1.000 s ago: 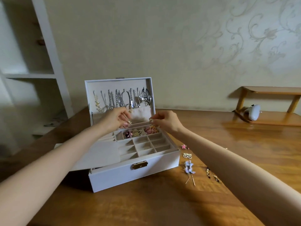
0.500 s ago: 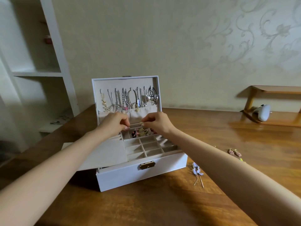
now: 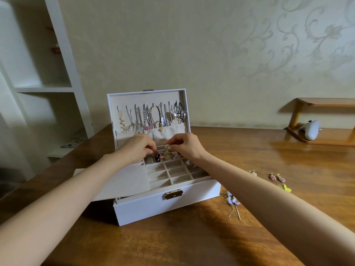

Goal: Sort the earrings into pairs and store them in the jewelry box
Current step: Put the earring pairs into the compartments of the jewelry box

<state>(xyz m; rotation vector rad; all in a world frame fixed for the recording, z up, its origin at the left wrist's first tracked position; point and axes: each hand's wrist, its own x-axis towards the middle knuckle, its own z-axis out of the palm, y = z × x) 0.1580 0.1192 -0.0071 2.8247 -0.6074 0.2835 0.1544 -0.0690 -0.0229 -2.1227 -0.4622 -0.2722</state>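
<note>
Head view, mid-frame: right hand pinched a gold earring just above the back-row cells of the box, left hand curled beside it, its hold unclear.

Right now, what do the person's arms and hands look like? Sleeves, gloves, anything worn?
The left forearm and right forearm are bare to the frame edge, with no sleeves in view. There are no gloves on the left hand or the right hand. No watch, bracelet or ring shows. The left hand's fingernails look glossy pink, but they are too small to be sure.
</note>
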